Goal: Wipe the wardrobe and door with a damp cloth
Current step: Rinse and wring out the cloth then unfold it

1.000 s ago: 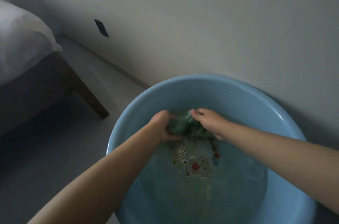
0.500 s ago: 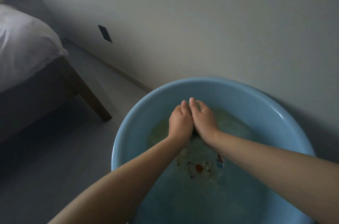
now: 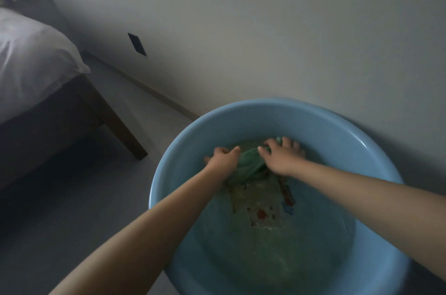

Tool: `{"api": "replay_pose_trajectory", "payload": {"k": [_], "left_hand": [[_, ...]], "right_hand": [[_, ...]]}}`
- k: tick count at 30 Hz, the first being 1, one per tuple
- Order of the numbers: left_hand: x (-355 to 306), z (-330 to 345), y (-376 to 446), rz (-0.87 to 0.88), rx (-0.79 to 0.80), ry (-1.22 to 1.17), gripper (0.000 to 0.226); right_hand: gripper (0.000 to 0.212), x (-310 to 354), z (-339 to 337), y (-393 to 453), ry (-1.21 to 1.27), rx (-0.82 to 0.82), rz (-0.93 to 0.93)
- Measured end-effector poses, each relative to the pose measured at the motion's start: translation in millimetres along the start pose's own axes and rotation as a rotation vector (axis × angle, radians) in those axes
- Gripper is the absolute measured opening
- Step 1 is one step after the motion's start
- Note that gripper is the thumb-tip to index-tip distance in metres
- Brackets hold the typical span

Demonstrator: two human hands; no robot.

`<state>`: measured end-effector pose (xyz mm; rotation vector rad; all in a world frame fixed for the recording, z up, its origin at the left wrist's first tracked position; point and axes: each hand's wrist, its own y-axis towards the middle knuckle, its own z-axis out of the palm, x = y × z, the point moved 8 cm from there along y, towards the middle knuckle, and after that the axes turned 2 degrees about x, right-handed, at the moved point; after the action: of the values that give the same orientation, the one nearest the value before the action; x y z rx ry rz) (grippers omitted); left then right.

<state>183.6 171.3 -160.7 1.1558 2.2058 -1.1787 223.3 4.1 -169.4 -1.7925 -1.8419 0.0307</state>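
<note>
A green cloth (image 3: 251,164) lies bunched in the water of a large light-blue basin (image 3: 241,111) on the floor. My left hand (image 3: 222,159) grips the cloth's left end, fingers curled round it. My right hand (image 3: 280,157) grips its right end, with the fingers spread over the fabric near the basin's far wall. A printed picture with red spots (image 3: 263,207) shows through the water on the basin's bottom. No wardrobe or door is in view.
The basin stands against a pale wall (image 3: 265,29) with a dark socket plate (image 3: 137,44). A bed with white bedding (image 3: 31,60) and a wooden leg (image 3: 120,130) stands at the left. Grey floor (image 3: 72,198) lies between bed and basin.
Half a second ago my hands were pressed together over the cloth. They have since moved apart, and the green cloth shows stretched between them.
</note>
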Motion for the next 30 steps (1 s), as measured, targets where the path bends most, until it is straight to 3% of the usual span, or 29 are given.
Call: {"api": "replay_pose_trajectory", "payload": {"k": [2, 4, 6, 9, 13, 19, 23, 27, 30], "left_hand": [[6.0, 12.7, -1.0, -0.150, 0.071, -0.216, 0.056], [9.1, 31.2, -0.1, -0.259, 0.137, -0.402, 0.057], [12.7, 45.7, 13.5, -0.301, 0.159, -0.522, 0.071], [2.8, 49.5, 17.7, -0.239, 0.141, -0.620, 0.068], [-28.3, 34.6, -11.0, 0.025, 0.044, -0.563, 0.032], [-45.7, 12.7, -32.9, 0.224, -0.165, -0.471, 0.042], [-50.3, 8.6, -40.4, 0.302, -0.191, -0.444, 0.046], [-49.4, 10.4, -39.2, 0.320, -0.176, -0.353, 0.043], [-50.4, 6.3, -43.0, 0.387, -0.180, -0.131, 0.052]], "right_hand": [[0.056, -1.5, 11.3, -5.8, 0.046, 0.051, 0.063], [0.054, 3.8, 11.5, -12.1, 0.416, 0.051, 0.102], [0.046, 11.6, 7.9, -23.8, 0.884, 0.042, 0.144], [0.036, 32.3, 0.1, -40.8, 1.109, 0.002, 0.065], [0.033, 44.9, -17.6, -48.0, 1.113, -0.266, -0.008], [0.038, 42.1, -29.3, -44.0, 1.059, -0.406, -0.095], [0.045, 43.3, -33.8, -39.8, 0.957, -0.381, -0.156], [0.047, 43.1, -26.0, -26.6, 0.824, -0.248, -0.162], [0.048, 45.8, -19.8, -17.5, 0.594, -0.171, -0.177]]}}
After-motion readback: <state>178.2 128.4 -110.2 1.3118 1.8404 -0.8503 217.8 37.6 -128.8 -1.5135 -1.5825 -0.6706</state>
